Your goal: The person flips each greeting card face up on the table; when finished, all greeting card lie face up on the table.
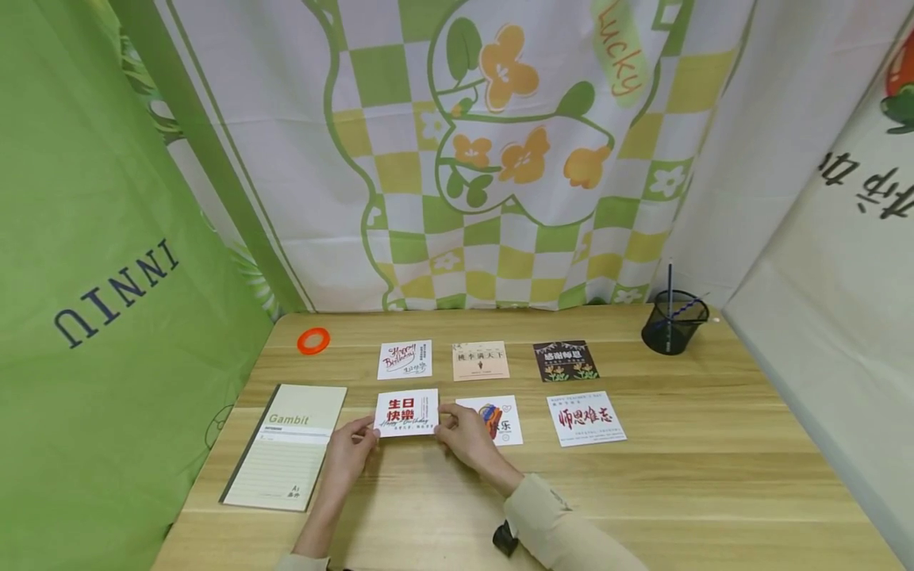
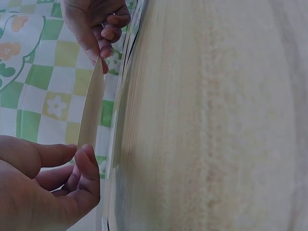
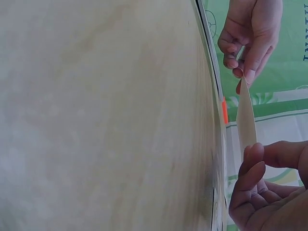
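A white birthday card [image 1: 407, 412] with red Chinese characters is held up between both hands. My left hand [image 1: 350, 446] pinches its left edge, thumb against fingers. At the opposite edge my right hand [image 1: 467, 438] pinches it the same way. In both wrist views the card [image 2: 91, 106] shows nearly edge-on, above the wooden table. Just right of it lies a white card [image 1: 508, 420] with a colourful drawing, partly hidden by my right hand. Behind it is a "Happy Birthday" card [image 1: 405, 360].
A beige card [image 1: 480, 362], a dark card [image 1: 566, 362] and a white card with red writing [image 1: 587, 419] lie on the table [image 1: 685, 476]. A notebook [image 1: 286, 448] is at left, an orange ring [image 1: 313, 341] behind it. A black mesh pen holder [image 1: 667, 327] stands back right.
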Available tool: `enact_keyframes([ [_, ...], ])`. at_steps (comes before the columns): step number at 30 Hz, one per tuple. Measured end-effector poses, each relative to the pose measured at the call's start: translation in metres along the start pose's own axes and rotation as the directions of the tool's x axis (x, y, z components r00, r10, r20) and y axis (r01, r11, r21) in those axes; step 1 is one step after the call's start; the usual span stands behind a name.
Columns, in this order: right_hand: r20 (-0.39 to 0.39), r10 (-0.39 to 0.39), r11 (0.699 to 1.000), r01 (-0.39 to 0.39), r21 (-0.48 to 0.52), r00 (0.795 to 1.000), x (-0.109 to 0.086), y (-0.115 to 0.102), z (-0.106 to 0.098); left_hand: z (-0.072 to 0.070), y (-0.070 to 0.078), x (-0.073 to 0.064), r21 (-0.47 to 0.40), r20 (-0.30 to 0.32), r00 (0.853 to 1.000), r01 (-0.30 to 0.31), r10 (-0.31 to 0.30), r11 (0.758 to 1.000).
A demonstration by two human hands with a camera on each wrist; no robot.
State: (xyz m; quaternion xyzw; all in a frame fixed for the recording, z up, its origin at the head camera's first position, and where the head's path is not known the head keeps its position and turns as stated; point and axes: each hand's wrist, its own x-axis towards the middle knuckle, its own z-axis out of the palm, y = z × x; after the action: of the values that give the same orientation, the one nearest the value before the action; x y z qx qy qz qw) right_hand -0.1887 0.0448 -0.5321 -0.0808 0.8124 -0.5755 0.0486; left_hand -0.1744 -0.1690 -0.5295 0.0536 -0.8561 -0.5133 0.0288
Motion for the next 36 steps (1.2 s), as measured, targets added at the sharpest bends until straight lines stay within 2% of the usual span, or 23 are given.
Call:
enact_keyframes([
  [11,0.012,0.025,0.999,-0.025,0.039,1.0,-0.0014,0.0009,0.0018,0.0016,0.0006,-0.0013,-0.07,0.013,0.996,0.09,-0.089,0.993],
  [15,0.048,0.07,0.997,-0.071,0.038,0.996,-0.0033,0.0002,0.002,0.0021,-0.0016,-0.0007,-0.089,0.014,0.995,0.099,-0.098,0.991],
  [19,0.072,0.085,0.996,-0.086,0.023,0.994,-0.0049,-0.0011,0.002,0.0026,-0.0032,0.0005,-0.08,0.014,0.995,0.101,-0.1,0.992],
  [28,0.1,0.084,0.996,-0.086,0.009,0.991,-0.0058,-0.0035,0.0039,-0.0009,-0.0038,-0.0004,0.039,0.003,0.996,0.084,-0.084,0.996],
  [31,0.104,0.074,0.997,-0.074,-0.006,0.992,-0.0061,-0.0027,0.005,-0.0025,-0.0043,-0.0004,0.113,0.014,0.997,0.079,-0.081,0.99],
  [33,0.109,0.073,0.997,-0.072,-0.019,0.991,-0.0067,-0.0023,0.0054,-0.0037,-0.0032,-0.0005,0.218,0.011,0.998,0.062,-0.066,0.974],
  [36,0.117,0.075,0.997,-0.073,-0.02,0.99,-0.0082,-0.0025,0.0051,-0.0067,0.0017,-0.0008,0.387,-0.01,1.0,0.024,-0.022,0.922],
])
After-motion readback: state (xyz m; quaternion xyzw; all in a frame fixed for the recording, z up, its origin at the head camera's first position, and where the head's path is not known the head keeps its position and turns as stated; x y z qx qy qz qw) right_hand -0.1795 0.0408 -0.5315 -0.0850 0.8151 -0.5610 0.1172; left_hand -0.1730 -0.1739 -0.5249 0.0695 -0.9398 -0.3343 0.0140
